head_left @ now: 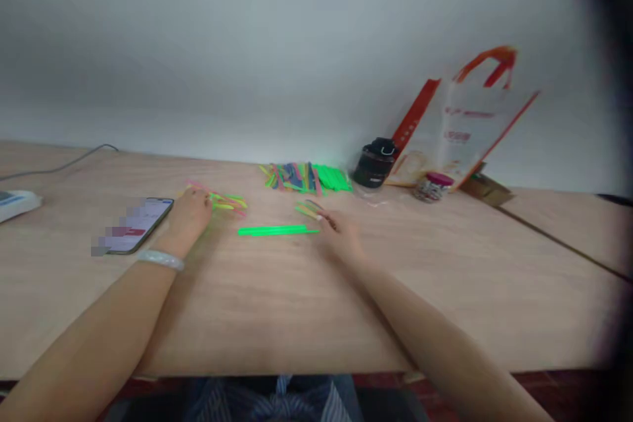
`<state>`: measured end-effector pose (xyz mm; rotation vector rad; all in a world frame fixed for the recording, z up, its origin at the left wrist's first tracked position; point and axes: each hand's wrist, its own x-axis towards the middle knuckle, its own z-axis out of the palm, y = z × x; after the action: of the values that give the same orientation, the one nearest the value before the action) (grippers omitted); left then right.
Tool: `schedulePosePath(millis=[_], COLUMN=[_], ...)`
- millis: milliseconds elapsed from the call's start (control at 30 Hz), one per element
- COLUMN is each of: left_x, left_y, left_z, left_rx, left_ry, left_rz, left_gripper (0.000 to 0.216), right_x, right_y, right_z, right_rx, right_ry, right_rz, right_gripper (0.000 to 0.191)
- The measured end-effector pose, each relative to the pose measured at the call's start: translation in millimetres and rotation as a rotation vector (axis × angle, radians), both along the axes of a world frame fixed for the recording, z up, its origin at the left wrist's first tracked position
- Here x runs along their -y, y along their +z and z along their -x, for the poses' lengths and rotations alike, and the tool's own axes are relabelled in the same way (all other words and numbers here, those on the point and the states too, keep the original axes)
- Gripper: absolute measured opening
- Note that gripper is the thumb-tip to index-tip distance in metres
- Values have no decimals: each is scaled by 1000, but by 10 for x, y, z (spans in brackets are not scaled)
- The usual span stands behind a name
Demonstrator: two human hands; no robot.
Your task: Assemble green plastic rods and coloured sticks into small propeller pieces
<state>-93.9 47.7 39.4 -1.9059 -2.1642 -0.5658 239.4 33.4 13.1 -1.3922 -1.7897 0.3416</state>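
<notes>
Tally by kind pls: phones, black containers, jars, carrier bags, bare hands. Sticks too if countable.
Phone: 1
Black container: 1
Jar: 1
Carrier bag: 1
Bare hands: 2 (left hand, right hand)
Total: 6
Sticks: overlapping and blurred, can't count; left out.

1 left hand [195, 211], 1 right hand [342, 237], 1 phone [141, 224], 1 bracelet [161, 259], 1 black cup [374, 165], 1 lidded jar [432, 188], 1 carrier bag [465, 122], 1 cable [79, 159]. Coloured sticks [271, 231] sit in 4 groups, too blurred to count singly.
</notes>
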Motion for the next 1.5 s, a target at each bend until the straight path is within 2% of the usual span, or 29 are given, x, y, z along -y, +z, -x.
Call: schedulePosePath(millis=[133,200,267,367,500,633,767,933,1067,1367,1500], left_x=[51,96,159,267,357,363,358,367,392,378,326], left_y=[76,103,93,-5,-221,-347,-332,-320,-326,-265,-272], left_z=[-89,-203,-374,-692,-1029,-1108,-1091,-1155,-1195,-1402,-1533], left_rx=[25,35,23,-56,-130,-149,-150,-133,-171,-160,-152], left_ry=[-54,-167,-339,-642,-850,-875,-926,-888,-942,-897,-927], left_rz=[-129,-249,-313,-230,-105,-48,-23,-19,-30,9,28], left_gripper=[32,31,29,27,29,29,25,28,28,30,25], right_x=[-134,-174,-180,-135,-58,-48,-72,-80,-83,-121,-144], right_y=[-3,-2,6,28,55,47,29,28,29,-35,-95], right_z=[-215,-282,-301,-256,-178,-163,-157,-137,-149,-144,-117], right_rx=[132,255,386,530,604,621,640,635,600,390,307], right_ry=[-112,-128,-132,-141,-179,-196,-212,-216,-224,-196,-134], right_rz=[-50,-35,-12,25,54,51,54,73,66,24,-28], right_gripper=[30,27,24,23,24,23,23,24,24,22,24])
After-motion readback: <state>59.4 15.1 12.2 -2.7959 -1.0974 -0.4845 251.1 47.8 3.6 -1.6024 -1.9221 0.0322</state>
